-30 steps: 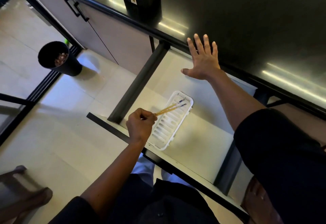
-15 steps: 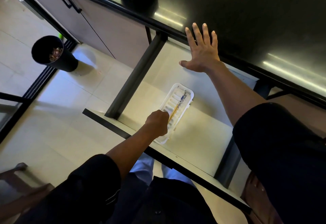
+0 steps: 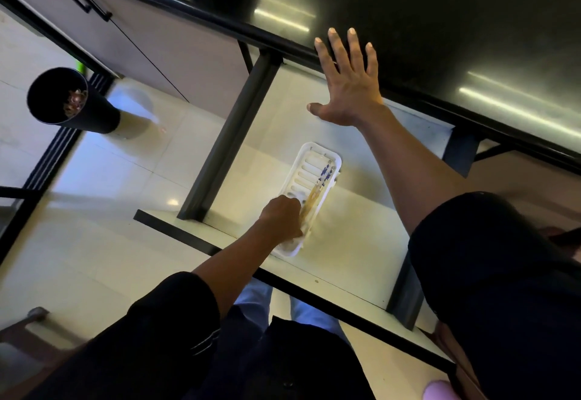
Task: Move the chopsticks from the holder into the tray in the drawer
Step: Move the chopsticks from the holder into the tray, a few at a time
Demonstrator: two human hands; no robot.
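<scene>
Chopsticks lie in the white tray, with one hand curled at their near end.

The drawer (image 3: 355,242) is pulled out, and the white tray (image 3: 306,160) sits on its floor. The chopsticks (image 3: 317,187) lie along the right side of the tray, with their blue tips pointing to about 1 o'clock. The left hand (image 3: 281,215) is closed like a fist over the near end of the tray, and the chopsticks stick out from it toward 1 o'clock. It is a bit blurry there, so I cannot tell if the fingers are pinching the chopsticks or only touching them. The right hand (image 3: 347,85) is wide open with its fingers spread, up at 12 o'clock from the tray, by the edge of the dark counter (image 3: 440,22). A black cup (image 3: 67,102) stands on the floor, far off at 9 o'clock.
</scene>
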